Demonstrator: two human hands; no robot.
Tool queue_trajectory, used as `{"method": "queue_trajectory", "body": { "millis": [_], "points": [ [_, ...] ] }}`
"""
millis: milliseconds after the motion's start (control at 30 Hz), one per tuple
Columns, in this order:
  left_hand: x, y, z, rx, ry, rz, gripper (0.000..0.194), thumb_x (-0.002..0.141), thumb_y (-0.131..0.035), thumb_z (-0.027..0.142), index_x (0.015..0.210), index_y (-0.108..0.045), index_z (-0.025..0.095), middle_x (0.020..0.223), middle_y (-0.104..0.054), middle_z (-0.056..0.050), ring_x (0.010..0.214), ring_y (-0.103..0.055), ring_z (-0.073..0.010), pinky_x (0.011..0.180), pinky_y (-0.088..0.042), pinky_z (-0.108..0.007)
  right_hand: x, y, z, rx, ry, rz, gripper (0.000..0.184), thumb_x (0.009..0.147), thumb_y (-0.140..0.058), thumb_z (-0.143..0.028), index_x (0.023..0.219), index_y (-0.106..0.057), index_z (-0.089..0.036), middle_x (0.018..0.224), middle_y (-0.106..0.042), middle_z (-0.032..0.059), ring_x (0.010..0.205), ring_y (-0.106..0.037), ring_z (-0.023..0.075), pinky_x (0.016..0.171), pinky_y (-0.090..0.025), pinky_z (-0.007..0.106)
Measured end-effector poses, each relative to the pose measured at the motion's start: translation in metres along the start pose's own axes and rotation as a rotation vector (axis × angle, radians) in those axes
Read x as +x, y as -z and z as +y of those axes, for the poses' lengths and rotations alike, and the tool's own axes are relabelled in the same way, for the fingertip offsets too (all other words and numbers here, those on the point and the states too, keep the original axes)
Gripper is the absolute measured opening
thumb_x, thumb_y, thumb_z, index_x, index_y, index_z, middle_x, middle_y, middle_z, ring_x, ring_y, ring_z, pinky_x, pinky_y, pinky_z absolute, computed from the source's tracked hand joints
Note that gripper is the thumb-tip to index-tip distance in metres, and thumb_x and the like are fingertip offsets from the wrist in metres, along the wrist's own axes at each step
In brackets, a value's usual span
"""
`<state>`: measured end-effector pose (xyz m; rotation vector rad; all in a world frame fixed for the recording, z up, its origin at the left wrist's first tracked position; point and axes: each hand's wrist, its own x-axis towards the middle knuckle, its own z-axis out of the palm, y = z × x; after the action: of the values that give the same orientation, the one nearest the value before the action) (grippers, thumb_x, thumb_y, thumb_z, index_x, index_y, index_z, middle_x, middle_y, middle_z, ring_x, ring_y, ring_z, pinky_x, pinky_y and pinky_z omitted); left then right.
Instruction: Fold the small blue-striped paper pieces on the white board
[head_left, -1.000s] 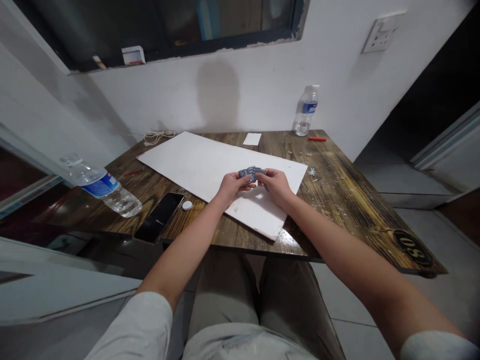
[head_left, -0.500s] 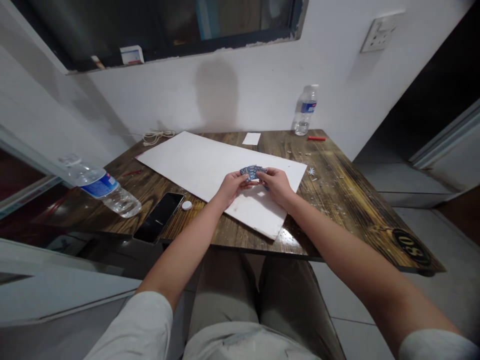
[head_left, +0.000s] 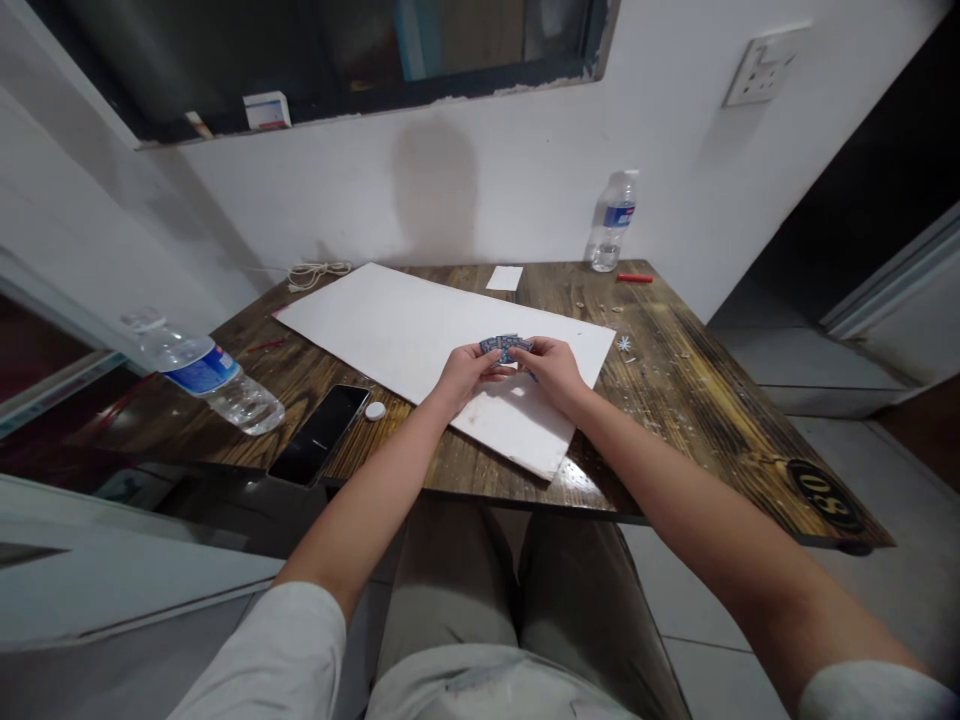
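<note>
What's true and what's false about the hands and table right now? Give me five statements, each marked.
1. The left hand and right hand both hold the blue patterned pieces. True.
2. The phone lies on the white board. False: the phone lies on the wooden table.
3. The red stick lies near the far bottle. True.
4. The white cap is on that bottle. False: the white cap lies beside the phone.
5. The paper sheet lies beyond the board. True.

Small blue patterned piece (head_left: 505,346), shallow fan-like arc, held between left hand (head_left: 459,376) and right hand (head_left: 556,370), above white board (head_left: 420,325)
</note>
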<state>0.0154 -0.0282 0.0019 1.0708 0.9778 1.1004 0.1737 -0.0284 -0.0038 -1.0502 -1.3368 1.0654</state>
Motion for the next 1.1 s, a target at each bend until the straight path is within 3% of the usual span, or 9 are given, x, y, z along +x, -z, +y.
{"method": "queue_trajectory", "body": {
  "millis": [367,633,800,967,1100],
  "points": [
    [0.0,0.001,-0.002,0.017,-0.004,-0.001,0.018,0.079,-0.072,0.02,0.092,-0.068,0.007,0.083,-0.074,-0.011,0.068,-0.072,-0.0162,0.059,-0.054,-0.022,0.001,0.0,0.004,0.018,-0.061,-0.011,0.036,0.061,-0.076,-0.049,0.065,-0.063,-0.016,0.057,-0.058,-0.0005,0.054,-0.049,0.0115,0.055,-0.037,0.027],
    [-0.002,-0.001,-0.001,0.048,-0.016,0.003,0.019,0.078,-0.073,0.021,0.091,-0.07,0.007,0.081,-0.074,-0.011,0.066,-0.071,-0.0154,0.061,-0.055,-0.022,0.003,0.001,0.008,-0.069,-0.056,-0.035,0.035,0.063,-0.073,-0.049,0.066,-0.064,-0.016,0.058,-0.06,0.0009,0.055,-0.051,0.0124,0.055,-0.038,0.027],
    [-0.001,-0.001,0.0,0.056,-0.011,0.038,0.025,0.077,-0.074,0.025,0.095,-0.07,0.008,0.086,-0.075,-0.012,0.065,-0.071,-0.0148,0.061,-0.056,-0.023,0.008,0.003,0.007,-0.014,-0.026,-0.029,0.032,0.065,-0.073,-0.046,0.066,-0.063,-0.016,0.058,-0.06,0.0004,0.055,-0.051,0.0119,0.056,-0.039,0.026],
    [0.001,0.0,0.0,0.046,-0.012,0.124,0.029,0.08,-0.072,0.027,0.103,-0.067,0.01,0.089,-0.074,-0.011,0.067,-0.071,-0.0134,0.058,-0.055,-0.021,0.023,0.026,0.0,0.028,-0.032,0.017,0.026,0.066,-0.074,-0.039,0.068,-0.063,-0.016,0.057,-0.061,0.0008,0.055,-0.054,0.0122,0.058,-0.043,0.026],
    [0.002,0.001,0.0,0.041,-0.026,0.176,0.026,0.081,-0.071,0.026,0.1,-0.067,0.01,0.089,-0.074,-0.01,0.066,-0.07,-0.0122,0.057,-0.054,-0.019,0.033,0.057,-0.006,-0.339,-0.04,0.032,0.017,0.073,-0.069,-0.029,0.065,-0.063,-0.015,0.053,-0.057,0.0001,0.051,-0.05,0.0117,0.054,-0.037,0.026]
  ]
}}
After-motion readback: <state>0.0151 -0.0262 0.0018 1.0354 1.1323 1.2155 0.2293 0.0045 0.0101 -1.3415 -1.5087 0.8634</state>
